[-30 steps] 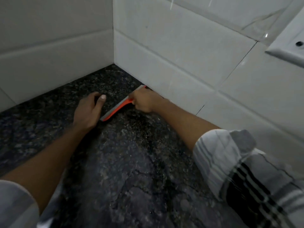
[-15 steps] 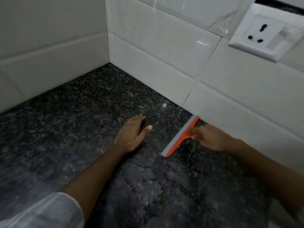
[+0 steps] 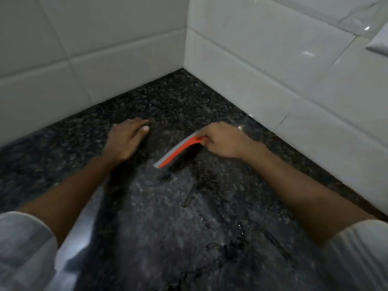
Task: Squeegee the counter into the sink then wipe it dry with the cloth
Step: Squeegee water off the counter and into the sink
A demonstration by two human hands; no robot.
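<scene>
An orange squeegee (image 3: 177,152) with a grey rubber blade lies edge-down on the dark speckled granite counter (image 3: 184,217). My right hand (image 3: 222,141) is shut on its handle end, a short way out from the right wall. My left hand (image 3: 126,139) rests flat on the counter to the left of the blade, fingers spread, holding nothing. Wet streaks and droplets show on the stone in front of the blade. Neither sink nor cloth is in view.
White tiled walls (image 3: 105,59) meet in a corner just beyond my hands. A white wall socket's edge (image 3: 378,43) shows at the upper right. My pale sleeves fill the lower corners.
The squeegee had slid right along the wall half a second ago; it now stands off the wall near the corner, and my left hand stays beside it. The view has swung left.
</scene>
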